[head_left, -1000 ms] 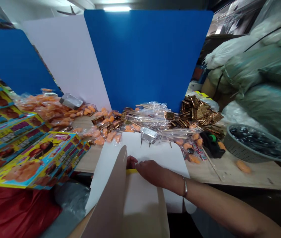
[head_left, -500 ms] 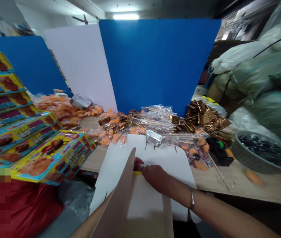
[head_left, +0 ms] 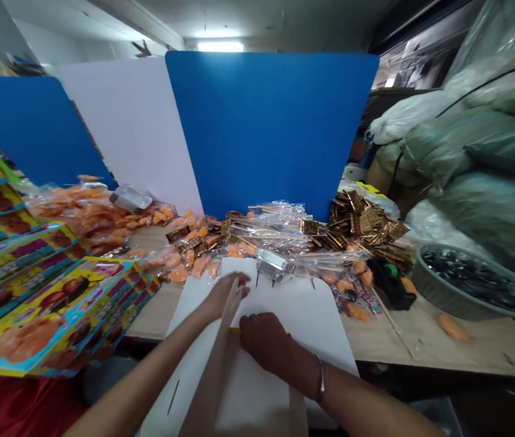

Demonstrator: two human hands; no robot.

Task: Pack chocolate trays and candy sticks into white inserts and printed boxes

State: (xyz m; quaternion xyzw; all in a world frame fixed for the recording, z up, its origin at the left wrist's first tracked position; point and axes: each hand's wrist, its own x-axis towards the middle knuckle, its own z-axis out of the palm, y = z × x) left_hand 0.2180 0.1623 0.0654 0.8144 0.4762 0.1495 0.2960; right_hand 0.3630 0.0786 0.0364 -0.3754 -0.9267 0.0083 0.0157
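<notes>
A white-inside cardboard box (head_left: 252,394), partly folded, lies in front of me on flat white card sheets (head_left: 325,321) with slits. One of its side panels (head_left: 207,376) stands up on the left. My left hand (head_left: 225,295) reaches along the outside of that panel, its fingers closed around the far end. My right hand (head_left: 266,343), wearing a silver bangle, is closed at the box's far edge, where a yellow strip shows; its fingertips are partly hidden. Just beyond the sheets is a clear plastic pack with silver contents (head_left: 273,264).
Printed boxes (head_left: 61,309) are stacked at left. Behind lie bagged orange pieces (head_left: 79,209), wrapped sticks (head_left: 275,224) and gold-brown packets (head_left: 366,221). A black tape dispenser (head_left: 389,284) and a grey basket of dark packets (head_left: 471,285) stand right. A blue board (head_left: 266,133) blocks the back.
My left hand has come up from behind the panel to its far end. My right hand has shifted slightly left and down in view. The view has turned a little right.
</notes>
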